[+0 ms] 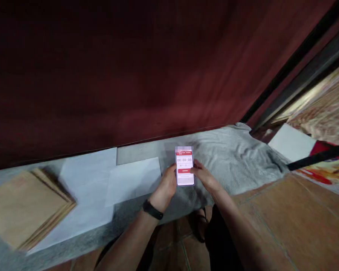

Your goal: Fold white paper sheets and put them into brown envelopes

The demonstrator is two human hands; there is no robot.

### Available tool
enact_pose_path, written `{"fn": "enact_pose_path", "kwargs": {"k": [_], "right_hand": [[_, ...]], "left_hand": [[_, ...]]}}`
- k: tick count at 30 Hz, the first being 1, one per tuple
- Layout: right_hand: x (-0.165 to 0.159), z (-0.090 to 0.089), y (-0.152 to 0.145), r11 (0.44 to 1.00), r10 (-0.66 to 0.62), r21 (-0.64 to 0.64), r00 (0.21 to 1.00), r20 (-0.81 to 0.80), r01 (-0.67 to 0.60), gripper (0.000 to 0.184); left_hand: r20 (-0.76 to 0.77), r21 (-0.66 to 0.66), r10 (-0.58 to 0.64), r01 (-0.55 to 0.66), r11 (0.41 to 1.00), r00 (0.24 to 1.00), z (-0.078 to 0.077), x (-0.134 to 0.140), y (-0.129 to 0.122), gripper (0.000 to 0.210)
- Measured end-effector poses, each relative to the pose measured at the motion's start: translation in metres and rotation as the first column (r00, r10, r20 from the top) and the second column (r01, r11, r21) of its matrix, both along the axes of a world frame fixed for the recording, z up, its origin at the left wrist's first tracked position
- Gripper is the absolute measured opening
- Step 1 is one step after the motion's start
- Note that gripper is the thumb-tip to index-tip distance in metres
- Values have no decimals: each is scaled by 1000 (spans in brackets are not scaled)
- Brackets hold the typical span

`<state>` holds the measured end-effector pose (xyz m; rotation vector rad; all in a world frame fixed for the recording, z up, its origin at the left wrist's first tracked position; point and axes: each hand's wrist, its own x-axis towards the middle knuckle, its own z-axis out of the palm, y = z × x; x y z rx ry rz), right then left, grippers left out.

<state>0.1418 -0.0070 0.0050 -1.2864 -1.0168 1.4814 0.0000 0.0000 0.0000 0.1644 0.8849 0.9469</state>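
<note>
A lit smartphone is held upright between my two hands, above a grey cloth. Its screen shows a timer at 00:00:00 and a red button. My left hand is closed on the phone's left edge, with a dark band on that wrist. From the other side, my right hand grips the right edge, its thumb over the screen by the red button. Left of the phone lie white paper sheets, overlapping one another. A stack of brown paper bags or envelopes rests partly on them at the far left.
The grey cloth covers a low ledge and is wrinkled at right. A dark red panel rises behind it. At right are a dark bar, a white sheet and a colourful printed item. Tiled floor lies below.
</note>
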Motion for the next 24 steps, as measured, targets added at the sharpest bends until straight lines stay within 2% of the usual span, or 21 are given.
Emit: {"fn": "enact_pose_path", "kwargs": {"k": [15, 24], "right_hand": [[-5, -14, 5, 1000, -12, -22, 999, 31, 12, 29], [-6, -13, 5, 1000, -19, -11, 999, 45, 20, 30]], "left_hand": [[10, -22, -11, 11, 1000, 1000, -1, -7, 5, 30], [-9, -37, -9, 9, 999, 1000, 1, -7, 5, 30]]}}
